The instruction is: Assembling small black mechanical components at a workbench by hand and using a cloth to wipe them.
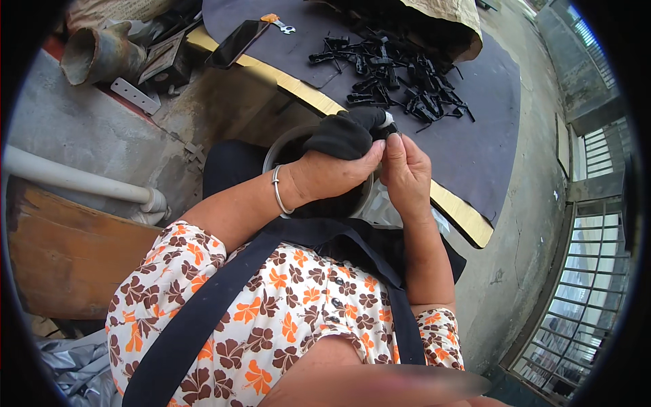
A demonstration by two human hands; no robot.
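Both hands meet over a round bucket at the edge of the table. My left hand (332,159) has black cloth over its fingers and white wrapping at one fingertip. Its fingers close round one end of a small black part (396,129). From the other side, my right hand (407,166), bare, pinches the same part between thumb and fingers. Most of the part is hidden by the fingers, so its exact kind is unclear. Just beyond, a loose pile of black plastic parts with thin prongs (386,71) lies on the dark tabletop covering (498,129).
The bucket (273,152) stands below my hands, against the table's pale wooden edge (308,95). A phone (237,42) and a small orange-handled wrench (279,24) lie at the far left. Behind the pile is a brown paper sack (451,17). A white pipe (74,175) runs at left.
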